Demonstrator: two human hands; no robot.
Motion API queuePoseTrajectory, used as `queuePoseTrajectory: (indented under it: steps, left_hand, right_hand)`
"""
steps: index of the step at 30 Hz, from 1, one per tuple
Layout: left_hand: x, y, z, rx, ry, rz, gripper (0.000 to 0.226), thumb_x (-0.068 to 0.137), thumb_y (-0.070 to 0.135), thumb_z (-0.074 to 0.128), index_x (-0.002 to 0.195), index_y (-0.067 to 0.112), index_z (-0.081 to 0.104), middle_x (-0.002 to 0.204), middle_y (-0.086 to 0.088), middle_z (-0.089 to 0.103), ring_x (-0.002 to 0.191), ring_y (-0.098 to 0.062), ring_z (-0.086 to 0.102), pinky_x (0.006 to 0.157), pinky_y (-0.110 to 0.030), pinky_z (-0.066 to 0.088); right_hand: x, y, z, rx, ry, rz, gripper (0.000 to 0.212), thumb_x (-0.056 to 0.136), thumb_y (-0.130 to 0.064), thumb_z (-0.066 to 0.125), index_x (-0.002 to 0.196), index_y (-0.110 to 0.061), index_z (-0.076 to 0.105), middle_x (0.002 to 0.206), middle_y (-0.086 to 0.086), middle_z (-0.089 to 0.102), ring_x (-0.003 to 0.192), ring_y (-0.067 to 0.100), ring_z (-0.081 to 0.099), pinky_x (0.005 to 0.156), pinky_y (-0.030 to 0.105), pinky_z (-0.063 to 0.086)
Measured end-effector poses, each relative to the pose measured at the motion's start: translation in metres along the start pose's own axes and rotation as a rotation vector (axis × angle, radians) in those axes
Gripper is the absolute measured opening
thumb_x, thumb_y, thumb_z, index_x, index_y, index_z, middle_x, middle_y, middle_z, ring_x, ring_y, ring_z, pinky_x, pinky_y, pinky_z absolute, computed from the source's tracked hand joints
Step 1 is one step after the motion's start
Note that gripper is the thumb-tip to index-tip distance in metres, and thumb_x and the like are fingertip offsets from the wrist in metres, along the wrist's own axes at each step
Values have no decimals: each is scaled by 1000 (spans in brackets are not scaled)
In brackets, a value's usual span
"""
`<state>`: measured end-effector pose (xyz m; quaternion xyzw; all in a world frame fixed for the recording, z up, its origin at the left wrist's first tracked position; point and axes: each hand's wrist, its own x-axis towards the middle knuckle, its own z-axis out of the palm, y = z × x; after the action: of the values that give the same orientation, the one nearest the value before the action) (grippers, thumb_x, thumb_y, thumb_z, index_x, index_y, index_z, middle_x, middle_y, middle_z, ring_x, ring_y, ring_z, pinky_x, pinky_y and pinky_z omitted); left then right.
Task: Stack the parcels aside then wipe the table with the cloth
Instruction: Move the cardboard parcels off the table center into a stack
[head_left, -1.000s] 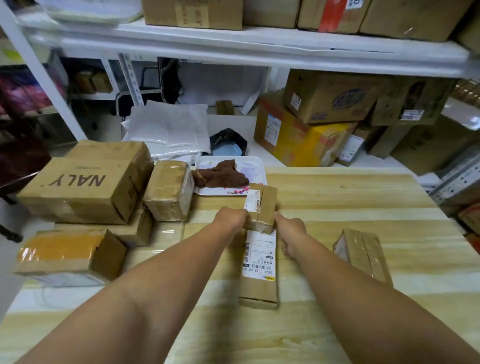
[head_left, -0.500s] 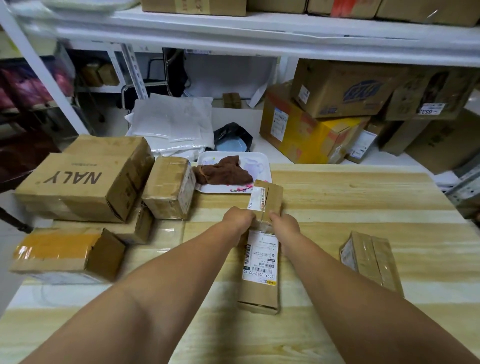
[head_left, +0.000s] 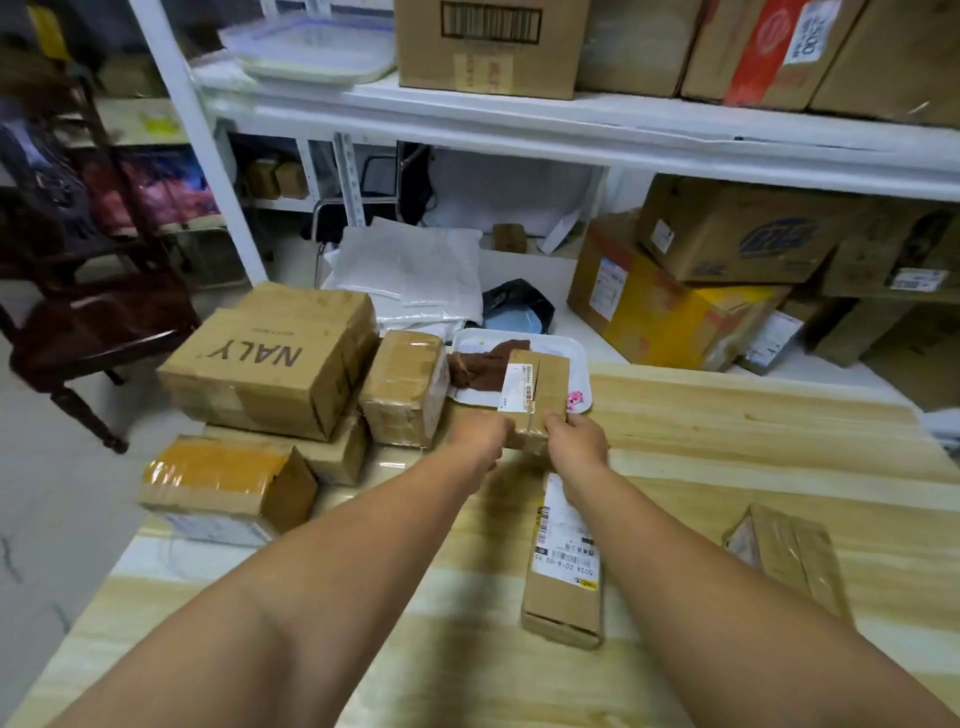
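Small parcel (head_left: 535, 397) now higher, leftward

You have the small parcel (head_left: 537, 397) held between your left hand (head_left: 480, 434) and right hand (head_left: 575, 441), over the far middle of the bench (head_left: 727, 441). Just behind it sits the tray (head_left: 574, 353) with the cloth (head_left: 480, 366) in it, at the bench's far edge. Near you, right of centre, the long parcel (head_left: 563, 577) lies flat on the bench; further right lies another parcel (head_left: 789, 556). At the left edge the stacked parcels (head_left: 275, 358) stand, one parcel (head_left: 408, 387) just beside them toward the tray and one (head_left: 228, 480) nearer you. Beyond the bench, the shelf (head_left: 571, 122) carries boxes (head_left: 491, 44).
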<state>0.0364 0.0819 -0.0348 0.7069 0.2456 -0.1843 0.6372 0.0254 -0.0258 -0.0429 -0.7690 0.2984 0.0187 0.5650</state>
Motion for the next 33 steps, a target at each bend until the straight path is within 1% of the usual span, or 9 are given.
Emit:
queuePoseTrajectory:
  steps: [3, 7, 10, 16, 20, 24, 29, 31, 33]
  left_hand:
    - [-3, 3, -31, -41, 47, 54, 8, 85, 10, 57, 78, 10, 58, 80, -13, 57, 55, -20, 45, 55, -26, 36]
    - [-2, 3, -67, -33, 165, 134, 10, 74, 20, 61, 69, 11, 63, 63, -10, 57, 59, -24, 52, 59, -30, 42]
    - [-3, 10, -91, -55, 265, 170, 23, 81, 17, 59, 59, 13, 57, 55, -5, 54, 55, -24, 54, 57, -28, 43]
    - [16, 21, -118, 31, 369, 240, 25, 94, 20, 48, 105, 7, 66, 99, -8, 69, 87, -26, 63, 73, -30, 45]
    - [30, 27, -121, 81, 396, 227, 42, 95, 16, 46, 137, 10, 47, 124, -6, 59, 111, -25, 56, 89, -32, 43]
    - [42, 28, -119, 126, 379, 231, 27, 94, 16, 48, 120, 15, 55, 117, -8, 65, 98, -28, 61, 80, -34, 48]
    - [46, 31, -120, 221, 430, 264, 24, 92, 13, 47, 114, 15, 55, 109, -8, 65, 97, -31, 61, 82, -37, 50]
    - [45, 31, -119, 266, 434, 270, 30, 89, 11, 47, 118, 13, 54, 114, -9, 63, 103, -32, 59, 88, -40, 49]
    - [41, 32, -116, 300, 441, 269, 32, 88, 10, 48, 120, 12, 53, 119, -10, 61, 108, -32, 57, 89, -40, 48]
  right_hand:
    - [-11, -11, 23, 30, -40, -48, 24, 87, -30, 54, 88, -11, 68, 90, 11, 66, 80, 29, 57, 75, 36, 45]
    - [-21, -24, 58, 91, -100, -58, 19, 86, -31, 60, 95, -15, 64, 103, 6, 66, 93, 28, 61, 89, 46, 52]
    - [-24, -36, 86, 117, -147, -32, 44, 83, -36, 63, 120, -13, 56, 115, 3, 60, 106, 27, 58, 93, 49, 51]
    - [-6, -59, 128, 76, -216, -56, 45, 83, -40, 61, 121, -16, 56, 115, 6, 65, 101, 27, 62, 91, 48, 52]
    - [6, -73, 142, -6, -214, -90, 39, 86, -36, 61, 118, -13, 57, 113, 9, 66, 98, 29, 63, 89, 42, 52]
    - [18, -73, 150, -81, -212, -120, 42, 89, -37, 59, 121, -10, 54, 116, 6, 61, 104, 28, 59, 87, 35, 46]
    - [22, -75, 153, -142, -197, -158, 32, 87, -44, 60, 84, -12, 58, 84, 3, 58, 74, 22, 55, 66, 31, 41]
    - [21, -74, 152, -147, -188, -156, 45, 87, -47, 58, 58, -16, 43, 60, 0, 45, 55, 19, 44, 54, 31, 33]
    - [19, -75, 149, -167, -171, -138, 50, 88, -50, 55, 54, -17, 37, 57, 0, 42, 53, 19, 42, 55, 31, 33]
